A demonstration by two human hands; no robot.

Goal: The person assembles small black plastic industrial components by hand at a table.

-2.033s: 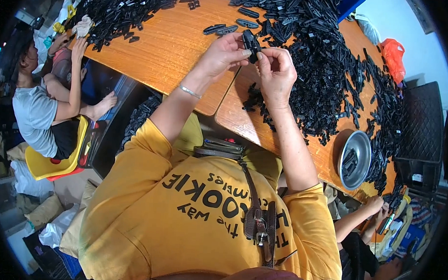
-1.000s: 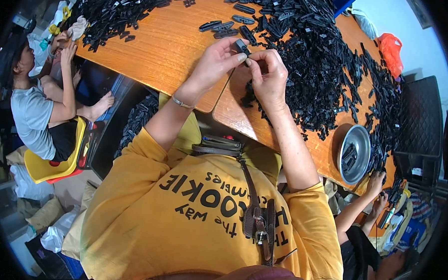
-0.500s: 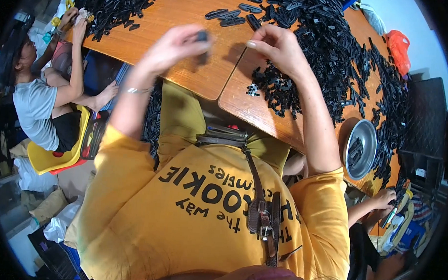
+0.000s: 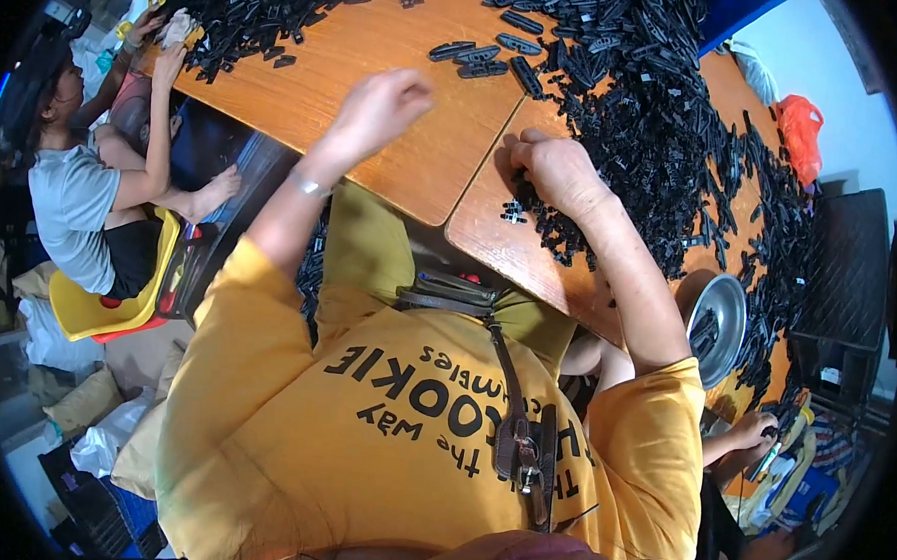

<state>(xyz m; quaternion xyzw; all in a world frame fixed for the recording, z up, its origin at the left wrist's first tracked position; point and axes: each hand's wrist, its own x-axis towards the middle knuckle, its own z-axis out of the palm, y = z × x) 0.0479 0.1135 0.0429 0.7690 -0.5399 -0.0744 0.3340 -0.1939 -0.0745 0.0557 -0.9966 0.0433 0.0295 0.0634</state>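
Note:
My left hand [image 4: 381,109] hovers over the left part of the wooden table [image 4: 418,184], slightly blurred, its fingers curled in. Whatever it may hold is hidden. My right hand [image 4: 565,173] bends down at the near left edge of a heap of small black plastic clips [image 4: 631,123], fingertips drawn together. I cannot make out what is between them. Close to that hand lie a few small shiny clips [image 4: 512,213]. Beyond both hands, several longer oval black plastic pieces [image 4: 477,55] are spread in a loose group.
More black parts [image 4: 250,16] cover the far left of the table. A metal bowl [image 4: 724,327] holding black pieces stands at the right, near a red plastic bag [image 4: 799,135]. One person [image 4: 102,200] sits at the left; another person's hands [image 4: 747,433] work at the lower right.
The dark piece seen in my left hand before no longer shows. My right hand has come down from above the table to the edge of the small clips. The whole view has shifted slightly.

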